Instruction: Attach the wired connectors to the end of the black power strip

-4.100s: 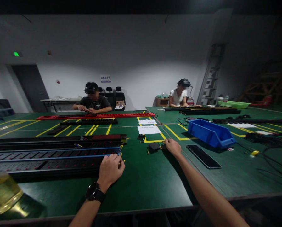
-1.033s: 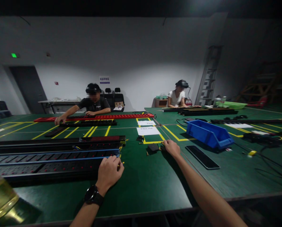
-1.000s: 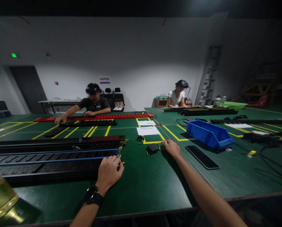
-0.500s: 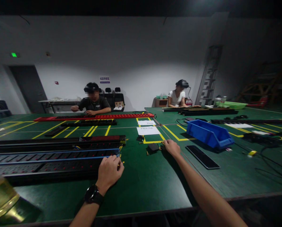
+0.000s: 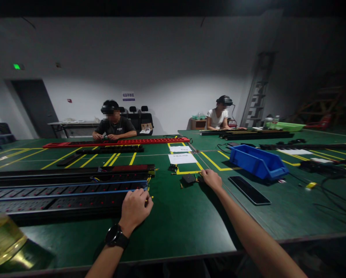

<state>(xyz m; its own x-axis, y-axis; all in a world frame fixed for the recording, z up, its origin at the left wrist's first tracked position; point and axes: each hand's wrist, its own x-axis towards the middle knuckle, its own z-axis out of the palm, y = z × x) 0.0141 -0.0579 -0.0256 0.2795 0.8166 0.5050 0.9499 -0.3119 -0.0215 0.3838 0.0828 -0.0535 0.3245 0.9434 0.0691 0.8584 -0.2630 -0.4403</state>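
Black strip [image 5: 94, 201] lies by left hand [image 5: 136, 208]; right hand [image 5: 211, 179], right of strip, nears box [image 5: 188, 179]; both curled, grips unclear; light touch spares wires [image 5: 149, 181].

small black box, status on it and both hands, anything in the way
Left hand by power strips' end. Right hand just right of small black box. Phone, blue bin farther right.

We read "成品存放区" on the wall sign [image 5: 128, 96], upper left of centre; print on the central papers [image 5: 182, 158] is too blurred.
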